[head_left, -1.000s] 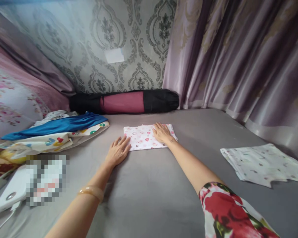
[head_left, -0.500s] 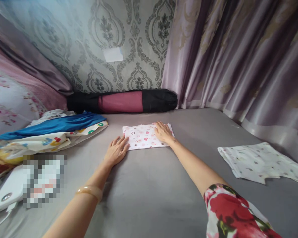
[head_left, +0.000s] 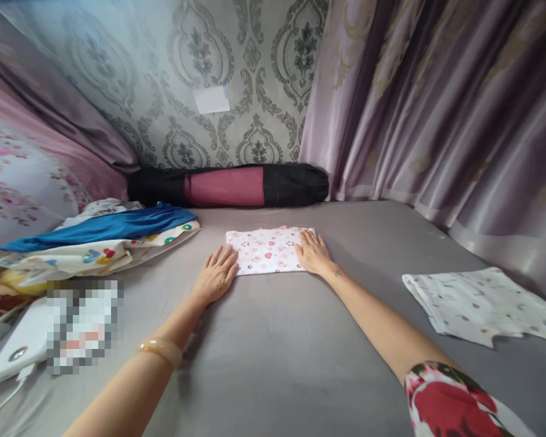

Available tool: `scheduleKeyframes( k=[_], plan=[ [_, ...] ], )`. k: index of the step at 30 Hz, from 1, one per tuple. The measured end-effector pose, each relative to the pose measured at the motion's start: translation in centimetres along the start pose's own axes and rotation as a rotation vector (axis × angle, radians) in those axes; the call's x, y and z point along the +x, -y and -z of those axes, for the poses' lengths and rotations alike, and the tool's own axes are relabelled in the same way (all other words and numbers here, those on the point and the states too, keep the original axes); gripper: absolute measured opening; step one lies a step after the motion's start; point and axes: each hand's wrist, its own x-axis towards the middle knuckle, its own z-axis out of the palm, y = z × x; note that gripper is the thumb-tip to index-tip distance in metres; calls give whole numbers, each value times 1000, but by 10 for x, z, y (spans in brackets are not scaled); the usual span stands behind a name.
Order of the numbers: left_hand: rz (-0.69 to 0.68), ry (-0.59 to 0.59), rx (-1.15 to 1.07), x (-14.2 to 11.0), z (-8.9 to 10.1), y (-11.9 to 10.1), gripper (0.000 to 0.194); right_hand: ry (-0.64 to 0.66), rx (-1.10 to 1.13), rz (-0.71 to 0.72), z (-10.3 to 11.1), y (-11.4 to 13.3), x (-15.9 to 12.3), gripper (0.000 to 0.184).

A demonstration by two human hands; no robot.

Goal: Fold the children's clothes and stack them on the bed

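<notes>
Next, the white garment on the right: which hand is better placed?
Likely the right hand: on the right end of the heart-printed cloth, nearer the white patterned garment than the left hand.

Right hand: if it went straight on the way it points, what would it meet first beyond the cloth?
Probably the long roll, near its black right end. The right hand lies on the folded cloth, angled that way; the distance is unclear.

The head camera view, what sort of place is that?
Likely a bedroom: a wide, bed-like surface covered in smooth grey fabric lies in front, with a long purple curtain on the right and patterned wallpaper behind.
</notes>
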Motion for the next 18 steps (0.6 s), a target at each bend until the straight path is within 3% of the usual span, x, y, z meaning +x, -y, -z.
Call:
scheduleKeyframes(
  k=[4, 6, 12, 18],
  plan=[
    [-165, 2, -26, 10, 5, 1, 52, -9, -3, 21, 7, -1, 3, 56],
    [-184, 32, -29, 20, 15, -1, 49, -9, 4, 32, 14, -3, 8, 50],
    [23, 199, 88, 67, 47, -12, 40, 125, 20, -24, 37, -16, 35, 31],
    [52, 300, 107, 116, 48, -11, 34, 257, -17, -37, 53, -20, 67, 20]
  ],
)
